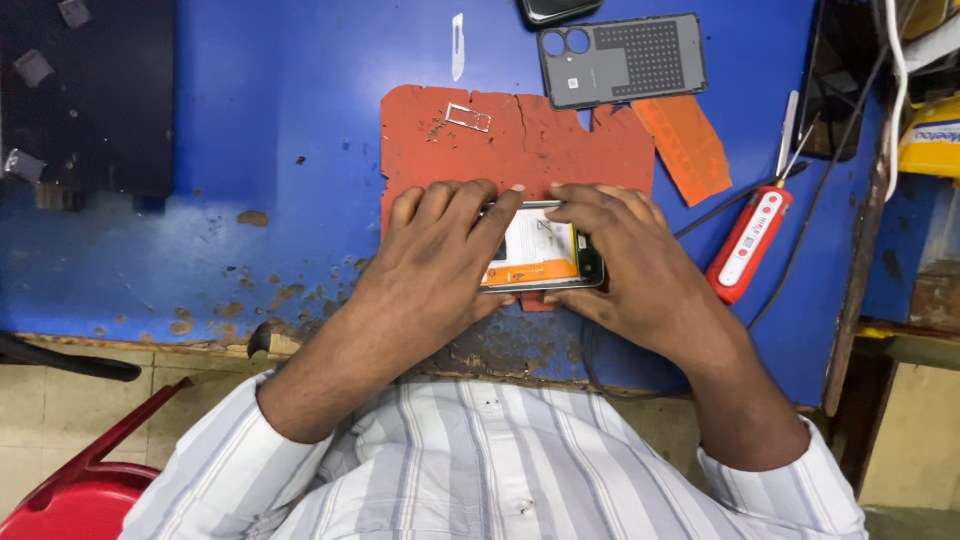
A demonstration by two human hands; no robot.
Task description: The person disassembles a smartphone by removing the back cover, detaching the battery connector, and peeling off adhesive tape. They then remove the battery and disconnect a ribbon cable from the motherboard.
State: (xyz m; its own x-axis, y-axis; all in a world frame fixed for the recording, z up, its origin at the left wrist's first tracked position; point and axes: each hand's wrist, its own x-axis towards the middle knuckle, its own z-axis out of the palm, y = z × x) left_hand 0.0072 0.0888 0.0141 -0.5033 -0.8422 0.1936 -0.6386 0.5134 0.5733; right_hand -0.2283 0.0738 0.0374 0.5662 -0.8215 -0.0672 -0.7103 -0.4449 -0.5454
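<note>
On the red mat at the front of the blue desk (pixel 250 120), both hands close around an opened phone (pixel 537 250)

Left hand (pixel 440 250) lies over the phone's left end with fingers pressed together and curled onto its top edge; right hand (pixel 625 255) grips the right end, fingertips pinching the upper rim. The phone rests on the worn red mat (pixel 520 140), its inside showing white and orange. Farther back lie a grey back cover (pixel 622 60), a small metal tray (pixel 468 118) and a white pry tool (pixel 458 45); a red screwdriver (pixel 750 240) lies near the right hand
</note>
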